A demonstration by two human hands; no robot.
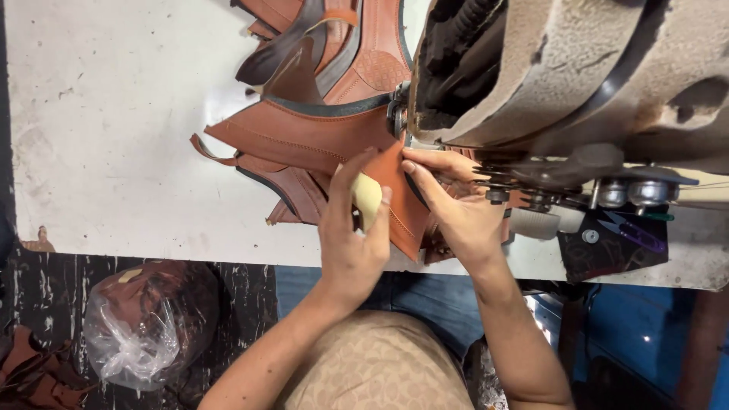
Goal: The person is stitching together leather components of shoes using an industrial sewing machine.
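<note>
A brown leather piece [304, 133] with stitched seams lies on the white table [114, 114], its near end under a sewing machine's head [547, 68]. My left hand [351, 235] presses on the leather's near flap and pinches a small cream-coloured pad [367, 199] between thumb and fingers. My right hand [456, 205] rests on the same flap beside the needle area [399, 114], index finger stretched toward the left hand. Both hands touch the leather, close together.
More brown and dark leather pieces [319, 38] are stacked at the table's far side. A clear plastic bag with brown pieces [148, 323] sits on the dark floor at lower left. A dark tray with a small tool [611, 243] lies under the machine's right part.
</note>
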